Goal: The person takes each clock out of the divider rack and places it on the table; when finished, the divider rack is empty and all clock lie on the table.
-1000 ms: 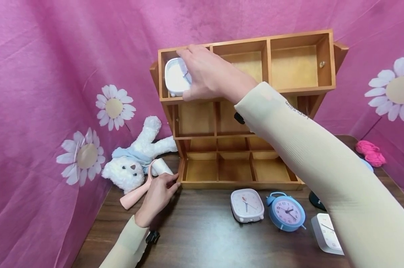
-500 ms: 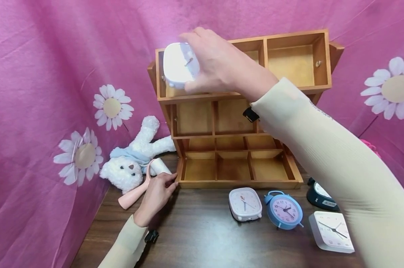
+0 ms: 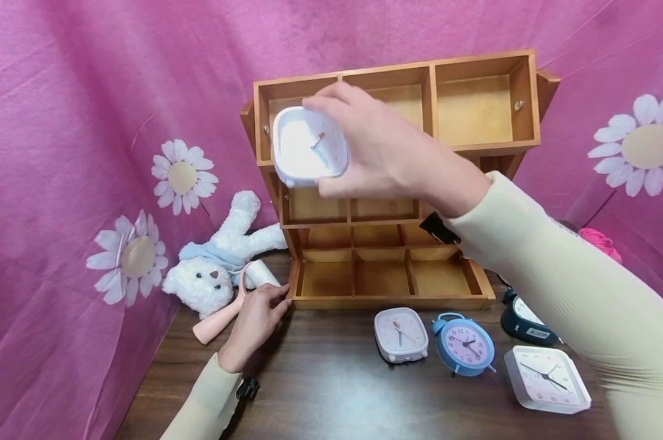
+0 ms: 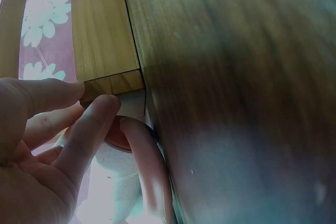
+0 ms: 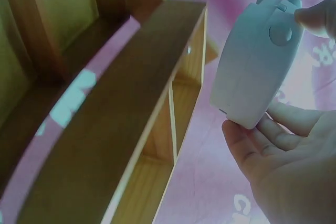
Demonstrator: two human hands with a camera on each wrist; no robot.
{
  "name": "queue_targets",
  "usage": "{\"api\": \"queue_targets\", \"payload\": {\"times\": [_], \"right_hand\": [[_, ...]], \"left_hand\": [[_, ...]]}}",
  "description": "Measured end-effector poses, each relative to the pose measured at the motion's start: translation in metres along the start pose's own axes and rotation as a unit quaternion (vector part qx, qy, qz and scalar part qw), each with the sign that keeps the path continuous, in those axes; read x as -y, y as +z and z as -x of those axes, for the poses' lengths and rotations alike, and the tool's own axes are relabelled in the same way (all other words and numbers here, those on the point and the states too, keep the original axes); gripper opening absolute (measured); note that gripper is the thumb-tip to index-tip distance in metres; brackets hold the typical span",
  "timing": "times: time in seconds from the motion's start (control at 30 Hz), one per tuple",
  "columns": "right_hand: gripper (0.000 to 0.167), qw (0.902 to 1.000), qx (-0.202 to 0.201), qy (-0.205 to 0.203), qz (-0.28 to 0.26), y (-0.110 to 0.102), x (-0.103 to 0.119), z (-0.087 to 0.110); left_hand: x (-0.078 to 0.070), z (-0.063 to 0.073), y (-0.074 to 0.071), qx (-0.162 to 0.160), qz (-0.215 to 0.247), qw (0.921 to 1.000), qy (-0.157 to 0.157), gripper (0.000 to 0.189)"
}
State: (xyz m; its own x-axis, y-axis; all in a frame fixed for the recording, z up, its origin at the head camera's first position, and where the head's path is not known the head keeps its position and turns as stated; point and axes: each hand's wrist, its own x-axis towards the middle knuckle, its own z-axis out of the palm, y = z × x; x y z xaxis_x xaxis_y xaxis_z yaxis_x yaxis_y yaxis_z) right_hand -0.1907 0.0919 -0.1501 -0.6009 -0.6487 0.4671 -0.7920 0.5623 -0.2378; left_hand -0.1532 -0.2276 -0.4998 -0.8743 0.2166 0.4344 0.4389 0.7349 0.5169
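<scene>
My right hand [image 3: 377, 150] grips a white square alarm clock [image 3: 304, 150] by its side, thumb below and fingers above. It is held in front of the top left compartment of a tiered wooden shelf [image 3: 391, 304]. In the right wrist view, the clock [image 5: 257, 61] stands apart from the shelf's front edge, its side with a round knob showing. Low at the shelf's left front corner, my left hand [image 3: 258, 321] holds the wood. The left wrist view has thumb and finger pinching that corner [image 4: 113, 83], with a lint roller [image 4: 149, 171] right behind the fingers.
On the table before the shelf are a white clock [image 3: 401, 335], a blue twin-bell alarm clock [image 3: 465, 348], a dark green clock [image 3: 526, 324] and a white square clock [image 3: 551, 380]. A white teddy bear [image 3: 201, 287] lies left; pink yarn [image 3: 599, 243] sits right.
My right hand has lifted the white alarm clock out of the top left compartment, then brought it lower and toward me. The left hand has stayed at the shelf corner.
</scene>
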Motion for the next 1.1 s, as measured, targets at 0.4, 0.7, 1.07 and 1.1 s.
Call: {"api": "queue_targets", "payload": {"times": [0.4,0.7,1.07,1.1], "right_hand": [[0.097,0.9990,-0.003,-0.046,-0.001,0.041,0.010,0.060],[0.095,0.9973,0.010,-0.072,-0.010,0.086,0.011,0.104],[0.097,0.9940,0.085,0.018,-0.067,0.144,0.017,0.145],[0.097,0.9932,0.091,0.024,-0.068,0.150,0.017,0.148]], "left_hand": [[-0.028,-0.004,-0.013,0.002,-0.016,0.9998,-0.009,0.029],[0.004,0.000,0.000,0.002,-0.012,0.9999,-0.011,0.029],[0.012,0.000,0.002,-0.010,-0.022,0.9997,-0.006,0.029],[0.010,-0.001,0.002,-0.008,-0.023,0.9997,-0.008,0.029]]}}
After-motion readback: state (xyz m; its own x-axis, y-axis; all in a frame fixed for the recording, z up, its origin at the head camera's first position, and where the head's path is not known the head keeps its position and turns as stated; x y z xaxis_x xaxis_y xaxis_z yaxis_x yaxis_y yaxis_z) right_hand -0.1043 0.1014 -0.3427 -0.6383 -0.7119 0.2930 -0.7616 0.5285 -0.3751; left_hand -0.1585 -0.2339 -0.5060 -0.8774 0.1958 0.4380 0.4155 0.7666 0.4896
